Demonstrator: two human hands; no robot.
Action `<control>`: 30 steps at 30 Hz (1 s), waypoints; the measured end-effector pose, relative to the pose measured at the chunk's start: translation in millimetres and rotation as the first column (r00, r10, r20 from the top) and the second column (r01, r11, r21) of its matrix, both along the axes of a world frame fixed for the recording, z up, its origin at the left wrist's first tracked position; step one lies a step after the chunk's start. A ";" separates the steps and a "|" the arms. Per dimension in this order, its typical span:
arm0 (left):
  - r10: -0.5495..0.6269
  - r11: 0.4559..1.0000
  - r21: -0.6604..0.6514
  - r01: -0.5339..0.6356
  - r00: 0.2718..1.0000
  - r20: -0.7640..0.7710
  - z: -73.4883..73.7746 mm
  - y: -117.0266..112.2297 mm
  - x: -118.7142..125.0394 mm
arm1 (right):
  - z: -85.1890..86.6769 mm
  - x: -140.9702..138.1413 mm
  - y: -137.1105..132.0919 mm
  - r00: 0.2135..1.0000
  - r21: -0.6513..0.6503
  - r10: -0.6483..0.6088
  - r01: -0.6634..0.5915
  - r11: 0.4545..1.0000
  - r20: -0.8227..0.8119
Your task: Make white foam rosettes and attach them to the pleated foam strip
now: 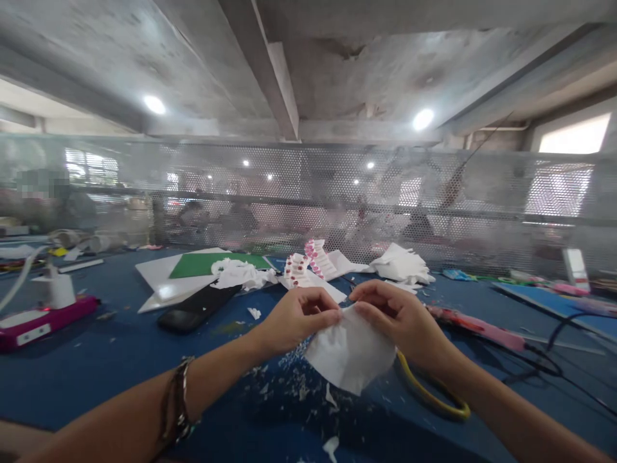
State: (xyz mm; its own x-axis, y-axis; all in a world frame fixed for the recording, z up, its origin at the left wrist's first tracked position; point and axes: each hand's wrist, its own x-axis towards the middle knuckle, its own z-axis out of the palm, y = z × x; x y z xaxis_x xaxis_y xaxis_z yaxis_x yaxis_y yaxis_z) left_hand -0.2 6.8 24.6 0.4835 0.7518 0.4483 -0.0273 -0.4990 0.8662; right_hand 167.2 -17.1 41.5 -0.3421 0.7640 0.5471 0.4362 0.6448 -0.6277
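Between my two hands a thin white piece of fabric or paper (354,354) hangs above the blue table, its top edge slightly gathered. My left hand (301,315) pinches that edge between thumb and fingers. Close beside it, my right hand (393,315) pinches the same edge, fingers bent. Whether it is cloth or paper I cannot tell. Small white scraps (301,386) lie scattered on the table below. Just beyond my hands are white strips with red and pink dots (308,263) and a stack of white pieces (402,263).
A yellow-handled tool (434,399) lies under my right forearm. Right of it is a pink corded tool (482,328). At left are a black phone (193,312), a green sheet (212,263) and a magenta power strip (53,321). A perforated metal screen (289,193) rises behind the table.
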 end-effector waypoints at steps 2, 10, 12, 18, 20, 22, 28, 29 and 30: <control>-0.003 1.000 -0.019 0.003 1.000 0.011 -1.4 1.3 0.3 | -1.1 -0.3 0.7 1.000 -0.023 0.008 -0.007 1.000 0.005; 0.038 0.999 0.004 -0.038 0.999 -0.031 -2.7 0.1 0.2 | -5.1 -5.0 -1.4 0.999 0.033 -0.054 0.054 0.998 0.002; 0.045 0.999 0.024 -0.044 0.998 -0.046 -3.4 0.4 0.5 | -5.0 -4.1 -0.9 0.998 0.026 -0.057 0.056 0.998 0.018; 0.041 0.999 0.014 -0.040 0.998 -0.038 -4.2 1.3 1.0 | -4.7 -3.5 0.1 0.998 0.039 -0.043 0.042 0.998 0.047; 0.043 0.999 0.000 -0.043 0.998 -0.034 -3.8 0.8 0.9 | -5.4 -4.9 0.1 0.998 0.052 -0.056 0.054 0.997 0.038; 0.046 0.999 0.006 -0.046 0.999 -0.024 -3.6 0.1 1.0 | -6.4 -6.1 0.3 0.998 0.048 -0.057 0.056 0.997 0.029; 0.046 0.998 0.050 -0.046 0.999 0.017 -4.2 -0.7 1.1 | -10.5 -5.8 2.5 0.999 -0.024 -0.043 0.042 0.999 -0.033; 0.043 0.998 0.052 -0.044 0.999 0.022 -4.4 -0.5 1.0 | -11.1 -5.6 2.8 0.998 -0.025 -0.035 0.034 0.999 -0.050; 0.041 0.998 0.052 -0.042 0.999 0.025 -4.5 -0.2 0.8 | -11.7 -5.7 2.9 0.998 -0.020 -0.027 0.026 0.999 -0.060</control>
State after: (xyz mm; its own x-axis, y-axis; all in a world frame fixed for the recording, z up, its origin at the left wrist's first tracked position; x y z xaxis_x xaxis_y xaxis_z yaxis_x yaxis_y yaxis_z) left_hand 0.6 6.6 20.1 0.4409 0.7459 0.4993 -0.0263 -0.5453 0.8378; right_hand 161.5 -14.1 29.8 -0.2885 0.7830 0.5511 0.4138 0.6210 -0.6657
